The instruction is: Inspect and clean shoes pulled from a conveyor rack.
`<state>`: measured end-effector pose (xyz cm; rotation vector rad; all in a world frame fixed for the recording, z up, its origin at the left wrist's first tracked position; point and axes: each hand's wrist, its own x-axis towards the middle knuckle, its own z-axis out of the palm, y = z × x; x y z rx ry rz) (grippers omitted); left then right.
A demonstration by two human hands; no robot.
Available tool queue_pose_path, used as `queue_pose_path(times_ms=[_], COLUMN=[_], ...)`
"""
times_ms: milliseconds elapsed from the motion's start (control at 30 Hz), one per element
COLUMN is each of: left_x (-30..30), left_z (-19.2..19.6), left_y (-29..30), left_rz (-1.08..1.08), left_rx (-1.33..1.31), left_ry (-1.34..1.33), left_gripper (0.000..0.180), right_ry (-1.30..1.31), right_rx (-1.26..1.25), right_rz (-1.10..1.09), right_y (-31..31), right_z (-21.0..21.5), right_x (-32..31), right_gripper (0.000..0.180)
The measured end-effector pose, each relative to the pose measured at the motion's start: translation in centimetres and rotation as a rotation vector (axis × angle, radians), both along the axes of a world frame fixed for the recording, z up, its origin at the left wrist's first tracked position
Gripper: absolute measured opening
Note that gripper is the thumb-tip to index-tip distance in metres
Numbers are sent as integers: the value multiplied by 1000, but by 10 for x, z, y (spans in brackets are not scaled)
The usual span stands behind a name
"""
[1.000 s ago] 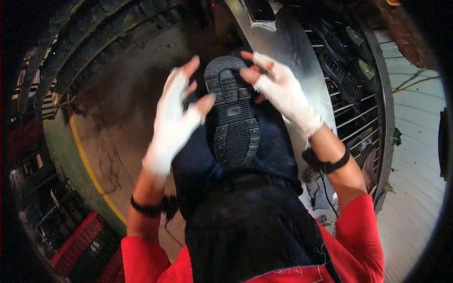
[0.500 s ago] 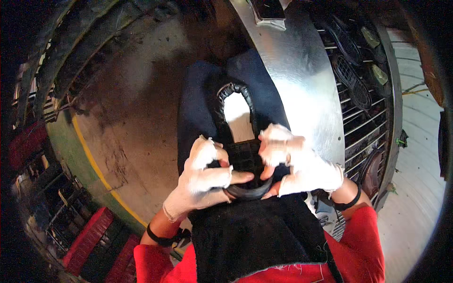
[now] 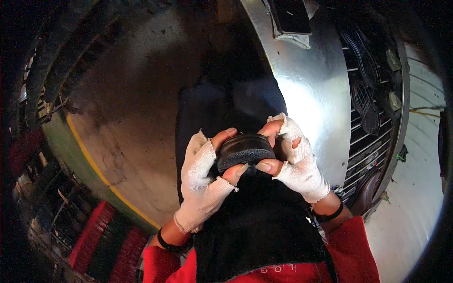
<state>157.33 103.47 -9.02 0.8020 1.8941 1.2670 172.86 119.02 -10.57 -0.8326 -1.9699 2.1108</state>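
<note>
Over my lap I grip a black shoe point(image 3: 247, 152) between both hands, its rounded, grained end turned up toward me. Its far part is hidden behind that end. My left hand point(image 3: 198, 172), in a white fingerless glove, closes on the left side, with the thumb low on the near face. My right hand point(image 3: 302, 165), gloved the same way, pinches the right side with fingers on top and thumb near the lower edge. A black apron point(image 3: 255, 231) lies beneath my wrists.
A shiny metal table point(image 3: 314, 85) curves along my right, with a dark flat slab point(image 3: 290, 16) on it. Beyond is a barred rack holding black soles point(image 3: 367, 107) and a brown shoe point(image 3: 367, 193). Red-and-black stacked items point(image 3: 92, 236) stand at lower left, near a yellow floor line point(image 3: 94, 162).
The shoe has been tipped up, so its pale inner bottom and gathered far edge no longer show. Both hands have shifted to hold its near end from the sides.
</note>
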Motion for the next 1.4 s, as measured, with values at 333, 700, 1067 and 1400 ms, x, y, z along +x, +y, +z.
queue_pose_path(times_ms=[333, 700, 1067, 1400], left_x=[-34, 67, 23, 47], left_z=[-8, 8, 144, -15], left_y=[0, -58, -88, -91], left_rz=[-143, 261, -416, 154], left_rx=[-15, 259, 421, 473], left_ry=[-369, -1031, 1299, -1133], left_gripper=[79, 98, 33, 72], right_ry=[-52, 223, 321, 4], right_rx=[102, 20, -770, -305], right_rz=[183, -57, -108, 1], right_y=[20, -35, -84, -123], right_z=[24, 101, 110, 55], right_x=[-32, 59, 100, 105], right_gripper=[57, 108, 47, 50])
